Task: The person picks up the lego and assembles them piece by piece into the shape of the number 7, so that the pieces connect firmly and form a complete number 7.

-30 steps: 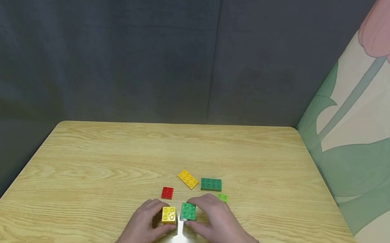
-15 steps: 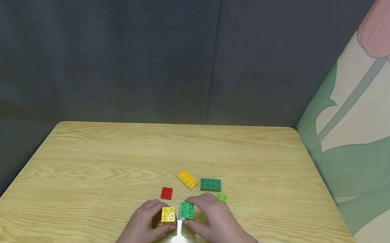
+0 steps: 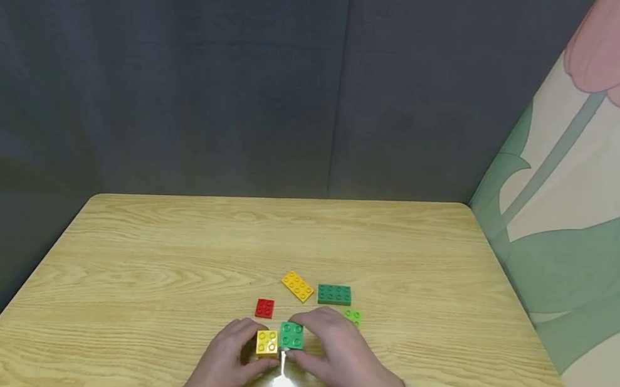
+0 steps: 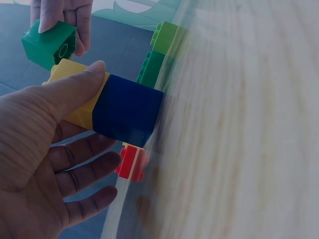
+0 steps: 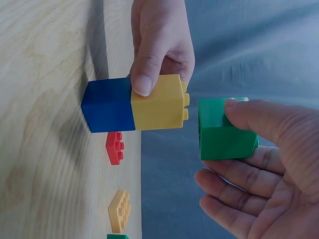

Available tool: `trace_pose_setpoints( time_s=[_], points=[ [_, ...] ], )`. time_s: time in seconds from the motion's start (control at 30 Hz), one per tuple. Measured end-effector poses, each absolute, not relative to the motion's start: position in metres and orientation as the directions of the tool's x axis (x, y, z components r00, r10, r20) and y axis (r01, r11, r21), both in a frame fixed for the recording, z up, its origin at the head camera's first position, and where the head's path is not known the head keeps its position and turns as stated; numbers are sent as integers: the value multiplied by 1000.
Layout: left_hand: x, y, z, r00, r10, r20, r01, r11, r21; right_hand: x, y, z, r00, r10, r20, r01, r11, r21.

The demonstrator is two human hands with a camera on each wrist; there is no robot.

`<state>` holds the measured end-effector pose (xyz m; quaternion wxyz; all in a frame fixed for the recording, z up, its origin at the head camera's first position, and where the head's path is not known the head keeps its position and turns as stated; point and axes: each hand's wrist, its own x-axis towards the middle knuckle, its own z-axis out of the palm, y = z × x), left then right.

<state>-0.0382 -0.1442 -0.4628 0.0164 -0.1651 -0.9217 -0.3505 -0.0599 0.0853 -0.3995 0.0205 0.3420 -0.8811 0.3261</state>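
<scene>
My left hand grips a yellow toy brick between thumb and fingers. Under that brick sits a blue brick, joined to it as a stack standing at the table top. A green square brick is pinched in my right hand, its hollow underside facing down. In the right wrist view, a small gap separates the green brick from the yellow brick's studs. Seen from the head, the green brick lies just right of the yellow one.
Beyond the hands on the wooden table lie a small red brick, a flat orange-yellow brick and a dark green brick. A light green brick is partly hidden by the right hand. A dark curtain hangs behind.
My right hand has shifted slightly left with the green brick, narrowing the distance to the yellow one. The left hand and its stack stay nearly still.
</scene>
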Motion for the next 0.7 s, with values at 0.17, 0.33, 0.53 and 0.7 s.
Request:
trace_pose_setpoints(
  time_s=[0.17, 0.33, 0.53, 0.7],
  points=[
    [-38, -144, -463, -945, 294, 143, 315, 701, 640, -60, 83, -400, -763, -593, 259, -618, 548, -564],
    [-38, -144, -464, -944, 293, 152, 321, 699, 639, -60, 82, -400, -757, -596, 269, -625, 538, -565],
    [-38, -144, -463, -946, 292, 142, 312, 701, 641, -59, 81, -399, -760, -594, 262, -620, 542, -568],
    [-38, -144, -464, -947, 289, 143, 311, 702, 641, -59, 79, -397, -759, -596, 261, -619, 539, -571]
  ],
)
